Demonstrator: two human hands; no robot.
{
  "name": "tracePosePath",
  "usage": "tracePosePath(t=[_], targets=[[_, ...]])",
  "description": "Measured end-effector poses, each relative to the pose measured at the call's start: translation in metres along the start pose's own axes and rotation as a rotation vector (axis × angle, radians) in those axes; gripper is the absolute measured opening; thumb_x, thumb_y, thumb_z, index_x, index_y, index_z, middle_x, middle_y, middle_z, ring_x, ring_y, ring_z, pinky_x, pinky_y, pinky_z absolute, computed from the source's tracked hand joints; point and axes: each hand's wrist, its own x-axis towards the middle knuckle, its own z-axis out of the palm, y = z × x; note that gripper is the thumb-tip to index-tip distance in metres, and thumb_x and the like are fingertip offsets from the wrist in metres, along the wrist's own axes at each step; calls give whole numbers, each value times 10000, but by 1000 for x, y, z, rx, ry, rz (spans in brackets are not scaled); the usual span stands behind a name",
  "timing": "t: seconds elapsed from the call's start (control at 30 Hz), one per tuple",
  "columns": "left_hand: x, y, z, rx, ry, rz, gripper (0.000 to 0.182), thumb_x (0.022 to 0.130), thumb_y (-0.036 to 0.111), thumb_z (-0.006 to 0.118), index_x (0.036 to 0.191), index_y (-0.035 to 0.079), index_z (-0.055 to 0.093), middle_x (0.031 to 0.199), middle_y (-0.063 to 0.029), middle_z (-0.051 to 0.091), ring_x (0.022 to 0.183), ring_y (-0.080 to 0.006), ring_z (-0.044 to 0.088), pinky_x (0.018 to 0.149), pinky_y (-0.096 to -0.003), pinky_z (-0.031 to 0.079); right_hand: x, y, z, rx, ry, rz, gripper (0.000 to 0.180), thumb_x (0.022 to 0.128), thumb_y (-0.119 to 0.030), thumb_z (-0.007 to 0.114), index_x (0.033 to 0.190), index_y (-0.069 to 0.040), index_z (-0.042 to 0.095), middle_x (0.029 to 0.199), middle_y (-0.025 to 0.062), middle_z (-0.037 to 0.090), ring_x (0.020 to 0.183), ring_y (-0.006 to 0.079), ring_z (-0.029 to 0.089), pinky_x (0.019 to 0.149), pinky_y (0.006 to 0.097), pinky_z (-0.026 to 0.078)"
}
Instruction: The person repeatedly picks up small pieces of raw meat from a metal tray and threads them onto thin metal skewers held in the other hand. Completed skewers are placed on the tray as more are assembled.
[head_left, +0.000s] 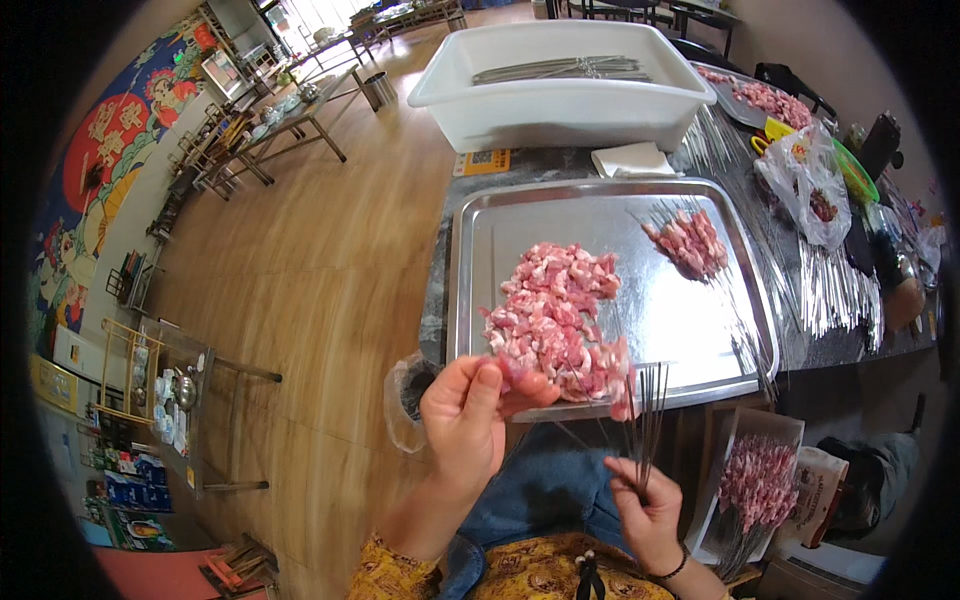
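Note:
Between the thumb and fingers of my left hand (480, 405) is a small piece of raw meat, held over the near edge of a metal tray (480, 225). My right hand (649, 510) grips a bunch of thin metal skewers (651, 420), points upward, below that edge. Raw meat pieces (622, 375) hang close to the skewer tips; some seem threaded, though overlap hides how. A pile of cut raw meat (551, 315) lies on the left half of the tray. Loaded meat skewers (694, 244) rest at its far right.
A white plastic tub (562, 120) with metal skewers stands behind the tray. Loose skewers (836, 292), a plastic bag (814, 187) and another meat tray (750, 112) are at right. Lower right, a box (709, 517) holds loaded skewers. A plastic-lined bin (401, 420) stands left.

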Motion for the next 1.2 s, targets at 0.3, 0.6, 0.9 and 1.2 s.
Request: tracePosePath(t=[0.3, 0.6, 0.9, 1.2], targets=[[16, 21, -8, 1091, -279, 205, 61, 920, 46, 656, 940, -10, 648, 900, -83, 704, 763, -121, 676, 671, -257, 541, 14, 13, 11, 133, 40, 23, 266, 891, 44, 604, 1147, 28, 675, 965, 95, 690, 778, 104, 610, 681, 237, 479], [24, 9, -10, 55, -192, -118, 240, 996, 151, 567, 1113, -56, 603, 935, -162, 700, 848, -256, 714, 778, -346, 592, 16, 5, 6, 79, -80, 61, 252, 886, 38, 606, 1124, 29, 687, 919, 91, 689, 754, 99, 598, 667, 229, 467], [-18, 8, -19, 68, 33, 183, 226, 993, 197, 571, 1025, -25, 544, 901, -203, 689, 784, -282, 708, 752, -400, 603, 1, 10, 21, 107, -224, 115, 219, 893, 10, 618, 1095, 17, 703, 837, 30, 639, 693, 72, 544, 609, 224, 434], [-13, 20, -11, 177, -364, -141, 197, 951, 122, 635, 1025, -56, 593, 941, -165, 698, 867, -241, 707, 804, -310, 565, -1, 10, 27, 156, -114, 77, 225, 882, 34, 611, 1088, 21, 701, 835, 47, 642, 688, 87, 557, 618, 236, 443]])
